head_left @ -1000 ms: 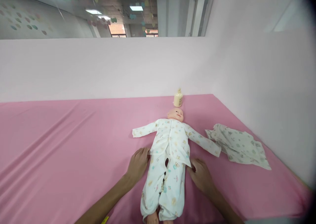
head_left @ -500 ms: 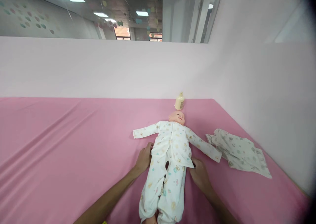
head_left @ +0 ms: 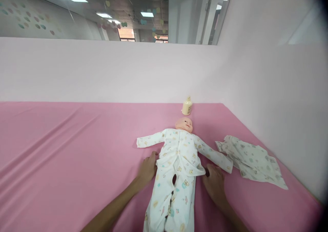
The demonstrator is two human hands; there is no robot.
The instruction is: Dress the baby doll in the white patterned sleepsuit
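A baby doll (head_left: 185,124) lies on its back, arms spread, dressed in a white patterned top (head_left: 176,150) and matching trousers (head_left: 183,201). The trousers gape in a slit at the crotch. On the doll's left-hand side in view, my left hand (head_left: 148,169) has its fingers closed at the top's lower edge. Across from it, my right hand (head_left: 214,182) pinches the hem's corner and draws it outward. The doll's hands are hidden in the sleeves, and its feet are out of view.
Behind the doll's head stands a cream pump bottle (head_left: 187,107). A crumpled white patterned cloth (head_left: 253,160) lies at the right, close to the end of one sleeve. Pink sheeting (head_left: 64,163) covers the surface, with white walls (head_left: 102,70) behind and at right.
My right hand has moved a little to the right, stretching the hem corner outward. My left hand has shifted slightly left and down. The doll sits slightly lower in view.
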